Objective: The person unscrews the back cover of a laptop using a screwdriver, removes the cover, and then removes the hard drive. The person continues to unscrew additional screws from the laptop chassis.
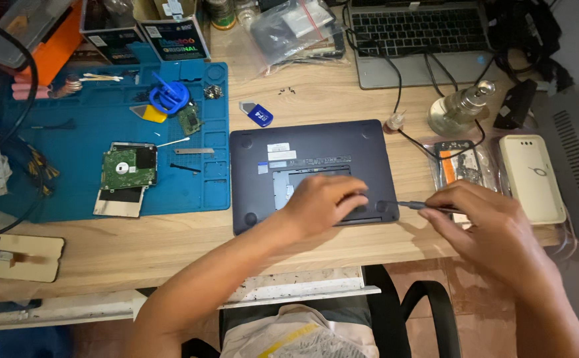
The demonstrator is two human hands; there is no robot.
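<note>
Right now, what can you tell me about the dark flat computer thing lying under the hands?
The laptop lies shut and upside down on the wooden desk, its dark blue-grey underside facing up. It looks like matte plastic, with round rubber feet at the corners and pale stickers near the middle. The left hand rests flat on it. The right hand holds a thin screwdriver whose tip meets its near right corner. A blue mat lies beside it.

A dark box with a colourful printed front is standing at the far left of the table, and a second dark box is leaning just left of it. A clear zip bag is lying at the far middle. White rectangular labels are showing on the dark laptop underside. A clear packet with an orange and black item is lying to the right.
</note>
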